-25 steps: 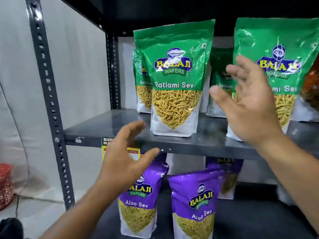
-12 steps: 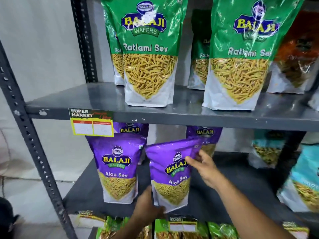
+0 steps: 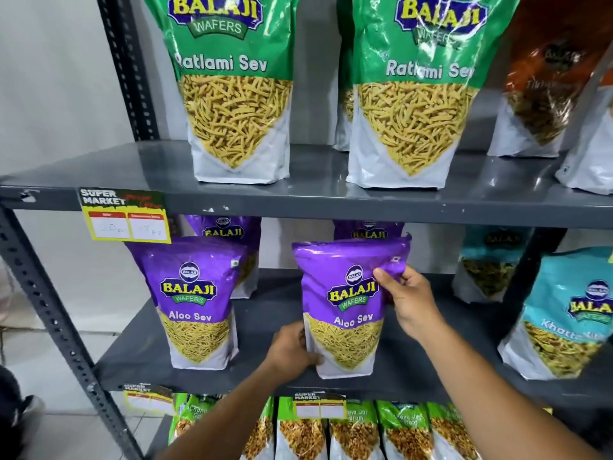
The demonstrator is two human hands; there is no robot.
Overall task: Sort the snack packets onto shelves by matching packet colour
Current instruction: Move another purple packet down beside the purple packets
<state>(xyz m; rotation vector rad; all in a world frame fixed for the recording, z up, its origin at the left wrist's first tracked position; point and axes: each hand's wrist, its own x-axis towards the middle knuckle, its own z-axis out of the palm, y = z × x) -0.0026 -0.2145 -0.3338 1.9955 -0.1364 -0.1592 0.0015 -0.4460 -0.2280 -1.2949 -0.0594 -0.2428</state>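
A purple Aloo Sev packet [image 3: 345, 300] stands upright on the middle shelf [image 3: 265, 373]. My left hand [image 3: 292, 350] grips its lower left edge and my right hand [image 3: 408, 300] pinches its upper right corner. A second purple packet [image 3: 195, 303] stands to its left, and two more purple packets [image 3: 225, 227] sit behind. Two green Ratlami Sev packets [image 3: 232, 88] stand on the upper shelf [image 3: 298, 200], the other one [image 3: 418, 94] to the right.
Teal packets [image 3: 564, 313] fill the middle shelf's right side. An orange packet [image 3: 544, 88] stands at the upper right. Several light-green packets [image 3: 351, 433] line the bottom shelf. A perforated grey upright [image 3: 43, 310] and yellow price label [image 3: 126, 217] are at left.
The view dropped from the green shelf to the purple shelf. Both hands came down from in front of the green packets and took hold of the front purple packet, then stood it straighter.
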